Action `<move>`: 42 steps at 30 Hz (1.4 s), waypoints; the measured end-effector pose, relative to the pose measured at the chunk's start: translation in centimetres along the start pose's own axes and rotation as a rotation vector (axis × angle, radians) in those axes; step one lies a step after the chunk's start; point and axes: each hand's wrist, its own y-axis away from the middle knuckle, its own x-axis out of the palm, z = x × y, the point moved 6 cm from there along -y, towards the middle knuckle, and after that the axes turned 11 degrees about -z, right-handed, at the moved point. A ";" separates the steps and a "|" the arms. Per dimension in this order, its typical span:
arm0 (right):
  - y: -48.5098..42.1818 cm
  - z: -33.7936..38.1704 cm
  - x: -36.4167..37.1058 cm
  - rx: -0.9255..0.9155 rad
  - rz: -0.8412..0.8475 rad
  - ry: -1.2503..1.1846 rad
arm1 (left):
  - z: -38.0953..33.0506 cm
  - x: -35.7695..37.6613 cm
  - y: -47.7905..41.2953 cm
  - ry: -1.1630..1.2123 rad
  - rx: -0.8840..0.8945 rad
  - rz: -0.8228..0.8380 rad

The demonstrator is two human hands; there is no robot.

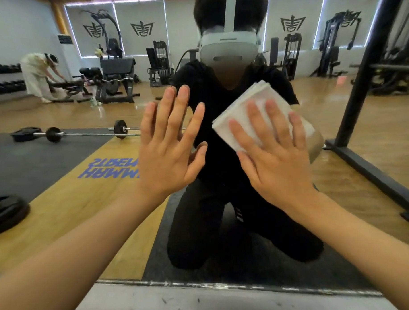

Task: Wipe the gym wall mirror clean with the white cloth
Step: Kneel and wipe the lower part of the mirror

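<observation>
The wall mirror (68,206) fills nearly the whole view and reflects the gym behind me and a kneeling person in black. My right hand (273,157) lies flat with fingers spread, pressing a folded white cloth (241,107) against the glass right of centre. My left hand (168,151) is flat against the mirror just left of the cloth, fingers straight and apart, holding nothing. Both forearms reach in from the bottom corners.
The mirror's lower edge meets a scuffed white ledge (204,298) at the bottom. A black upright rack post (367,63) with a floor foot stands at the right. Reflected in the glass are a barbell (82,133), weight machines, and a person in light clothes (37,75).
</observation>
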 end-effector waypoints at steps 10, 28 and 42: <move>11.4 3.1 1.9 -0.258 0.161 0.089 | -0.1 -0.2 0.1 -0.022 -0.020 -0.010; 8.9 3.1 0.6 -0.280 0.115 0.084 | 0.1 -0.2 0.2 -0.034 -0.017 -0.002; 5.2 3.8 1.6 -0.073 0.057 0.044 | -2.2 -2.8 10.7 0.112 -0.098 0.098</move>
